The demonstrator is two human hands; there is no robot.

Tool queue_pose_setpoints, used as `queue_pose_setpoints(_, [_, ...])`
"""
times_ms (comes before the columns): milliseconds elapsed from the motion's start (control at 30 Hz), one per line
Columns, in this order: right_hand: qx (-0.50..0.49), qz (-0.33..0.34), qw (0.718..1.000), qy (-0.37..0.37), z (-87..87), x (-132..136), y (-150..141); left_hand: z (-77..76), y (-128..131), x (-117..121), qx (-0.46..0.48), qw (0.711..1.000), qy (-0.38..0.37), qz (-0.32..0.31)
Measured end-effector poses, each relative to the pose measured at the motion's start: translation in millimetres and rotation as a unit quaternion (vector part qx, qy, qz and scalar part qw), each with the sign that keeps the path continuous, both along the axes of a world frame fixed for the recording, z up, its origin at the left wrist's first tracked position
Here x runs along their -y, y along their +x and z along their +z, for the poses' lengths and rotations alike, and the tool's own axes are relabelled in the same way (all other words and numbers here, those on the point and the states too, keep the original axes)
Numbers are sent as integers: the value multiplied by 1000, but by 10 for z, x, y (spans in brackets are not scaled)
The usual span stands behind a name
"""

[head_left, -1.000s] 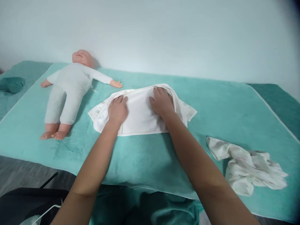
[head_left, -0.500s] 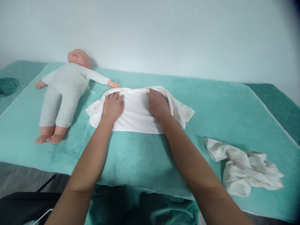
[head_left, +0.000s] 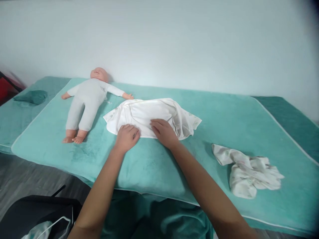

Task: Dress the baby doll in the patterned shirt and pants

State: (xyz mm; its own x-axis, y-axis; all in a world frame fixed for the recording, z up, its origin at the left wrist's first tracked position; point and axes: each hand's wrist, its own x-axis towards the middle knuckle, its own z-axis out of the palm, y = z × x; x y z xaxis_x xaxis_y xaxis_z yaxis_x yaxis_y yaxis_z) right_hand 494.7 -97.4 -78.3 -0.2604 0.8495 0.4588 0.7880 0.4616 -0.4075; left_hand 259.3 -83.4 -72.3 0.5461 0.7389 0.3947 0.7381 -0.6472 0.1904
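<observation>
On the green-covered bed (head_left: 161,172), right of the doll (head_left: 91,93), the white baby shirt (head_left: 149,109) is touched by the curled left hand (head_left: 127,136), whose grip cannot be told, and by the right hand (head_left: 163,131), loosely extended

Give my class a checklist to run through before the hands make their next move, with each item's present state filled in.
1. Both hands at the white garment: ok; the left hand is at its near edge, the right hand over its front part.
2. Cloth gripped: cannot tell; the undersides of both hands are hidden.
3. Garment smooth: not ok; creases show, especially toward the right.
4. Patterned side ends spread outward: ok, on both sides.
5. Crumpled printed cloth apart from the garment: ok; it lies to the right on the green mat.
6. Doll not touching the garment: cannot tell; one doll hand is very close.
</observation>
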Motion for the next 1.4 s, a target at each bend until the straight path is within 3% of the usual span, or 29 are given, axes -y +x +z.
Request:
queue_pose_setpoints(167, [3, -82, 997, 13, -32, 602, 29, -19, -46, 146, -6, 1000, 10, 17])
queue_pose_setpoints(300, [-24, -105, 994, 18, -41, 772, 20, -23, -27, 147, -2, 999, 11, 49])
queue_pose_setpoints(467, [-84, -121, 989, 18, -16, 666, 236, -48, -23, 147, -2, 997, 28, 72])
queue_pose_setpoints(600, [-91, -267, 958, 47, -8, 392, 896, -87, -29, 107, 12, 995, 50, 90])
queue_pose_setpoints(667, [-112, -386, 915, -19, -2, 246, 1223, -106, -31, 78, 21, 993, 60, 96])
queue_pose_setpoints(733, [-114, -426, 889, -118, 21, 110, 1439, -121, -31, 55, 30, 992, 66, 106])
queue_pose_setpoints(833, [-82, -418, 879, -217, 72, -71, 1566, -134, -29, 39, 35, 991, 64, 113])
queue_pose_setpoints(900, [-78, -411, 878, -233, 91, -154, 1587, -136, -27, 38, 33, 991, 60, 116])
queue_pose_setpoints(1067, [-88, -421, 892, -140, 28, -115, 1572, -119, -17, 44, 21, 991, 44, 128])
queue_pose_setpoints(1267, [-147, -406, 887, -160, -38, 16, 1593, -102, 7, 46, 12, 990, 33, 137])
queue_pose_setpoints(1400, [-254, -420, 870, -53, -43, -56, 1672, -99, 7, 44, 19, 990, 31, 138])
